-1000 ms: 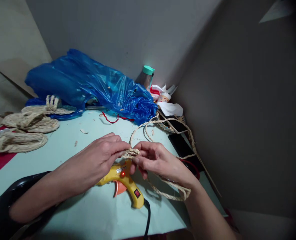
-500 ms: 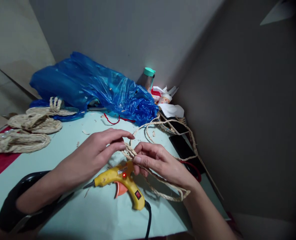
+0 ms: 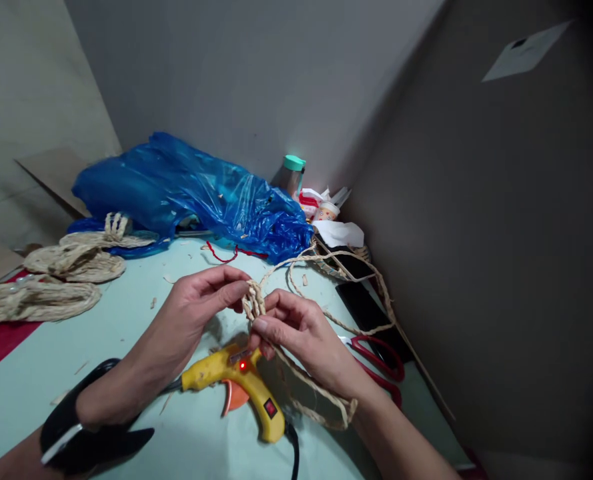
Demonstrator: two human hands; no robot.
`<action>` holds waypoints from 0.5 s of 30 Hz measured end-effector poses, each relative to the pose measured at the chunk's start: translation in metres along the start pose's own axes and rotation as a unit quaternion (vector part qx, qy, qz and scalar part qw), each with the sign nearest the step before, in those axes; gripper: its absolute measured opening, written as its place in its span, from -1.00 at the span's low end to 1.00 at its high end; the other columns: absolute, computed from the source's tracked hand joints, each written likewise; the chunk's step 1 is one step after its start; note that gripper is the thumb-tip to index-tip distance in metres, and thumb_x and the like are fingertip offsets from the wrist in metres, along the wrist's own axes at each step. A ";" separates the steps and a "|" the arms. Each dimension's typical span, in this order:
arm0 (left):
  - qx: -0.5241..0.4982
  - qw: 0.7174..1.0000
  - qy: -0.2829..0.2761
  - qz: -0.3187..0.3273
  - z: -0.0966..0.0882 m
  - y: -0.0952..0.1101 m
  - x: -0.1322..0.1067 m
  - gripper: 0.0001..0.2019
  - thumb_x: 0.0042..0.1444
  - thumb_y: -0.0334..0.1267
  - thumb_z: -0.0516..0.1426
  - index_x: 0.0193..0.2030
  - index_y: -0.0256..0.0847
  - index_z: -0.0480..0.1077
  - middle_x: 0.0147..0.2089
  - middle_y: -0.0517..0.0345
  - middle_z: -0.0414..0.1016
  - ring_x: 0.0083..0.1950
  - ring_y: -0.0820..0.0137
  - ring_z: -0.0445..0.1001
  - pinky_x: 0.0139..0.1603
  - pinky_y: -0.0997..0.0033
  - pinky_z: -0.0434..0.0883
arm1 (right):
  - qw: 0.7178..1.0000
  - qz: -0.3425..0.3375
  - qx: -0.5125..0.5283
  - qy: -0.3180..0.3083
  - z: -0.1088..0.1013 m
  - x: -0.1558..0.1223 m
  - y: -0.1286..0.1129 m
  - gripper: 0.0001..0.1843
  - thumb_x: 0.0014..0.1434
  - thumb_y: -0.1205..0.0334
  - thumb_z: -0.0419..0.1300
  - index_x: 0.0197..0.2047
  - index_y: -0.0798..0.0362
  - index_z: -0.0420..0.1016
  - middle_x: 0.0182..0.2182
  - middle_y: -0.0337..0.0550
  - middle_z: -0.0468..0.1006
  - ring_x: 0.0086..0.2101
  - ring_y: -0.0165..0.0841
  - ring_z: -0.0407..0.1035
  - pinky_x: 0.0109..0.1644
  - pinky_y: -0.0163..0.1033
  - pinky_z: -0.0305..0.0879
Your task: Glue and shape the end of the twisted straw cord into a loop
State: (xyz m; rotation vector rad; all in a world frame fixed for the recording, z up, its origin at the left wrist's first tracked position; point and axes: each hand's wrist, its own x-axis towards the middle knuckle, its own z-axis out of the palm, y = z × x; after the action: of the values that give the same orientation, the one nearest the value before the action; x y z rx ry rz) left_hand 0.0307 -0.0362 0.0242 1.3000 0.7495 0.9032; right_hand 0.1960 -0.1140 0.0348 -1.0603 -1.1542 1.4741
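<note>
Above the bench, the fingers of the left hand pinch the top of a looped cord bundle, those of the right hand its bottom. A yellow glue gun lies beneath, red-handled scissors to the right; how the bundle winds is unclear.

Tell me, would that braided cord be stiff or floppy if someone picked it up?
The braided cord is probably flexible with a little spring, as its loops sweep in wide curves. It looks light, being so slender. It seems unlikely to slip easily, since its surface looks knobbly where the right hand pinches it.
</note>
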 end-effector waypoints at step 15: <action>-0.115 0.989 -0.009 -0.090 0.013 0.006 -0.010 -0.87 -0.05 -0.25 0.41 -0.45 -0.25 0.60 -0.47 0.20 0.49 -0.40 0.48 0.38 -0.39 0.58 0.40 | 0.957 -0.060 -0.283 -0.021 -0.008 -0.005 -0.007 -0.70 0.32 -0.01 0.22 -0.25 0.06 0.57 -0.35 -0.25 0.57 -0.31 -0.38 0.41 -0.18 -0.31 0.27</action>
State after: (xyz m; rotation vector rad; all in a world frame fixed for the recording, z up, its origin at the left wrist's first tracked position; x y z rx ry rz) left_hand 0.0363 -0.0507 0.0318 1.0201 0.7141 0.8049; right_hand 0.2062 -0.1169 0.0407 -1.3124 -1.6982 1.0944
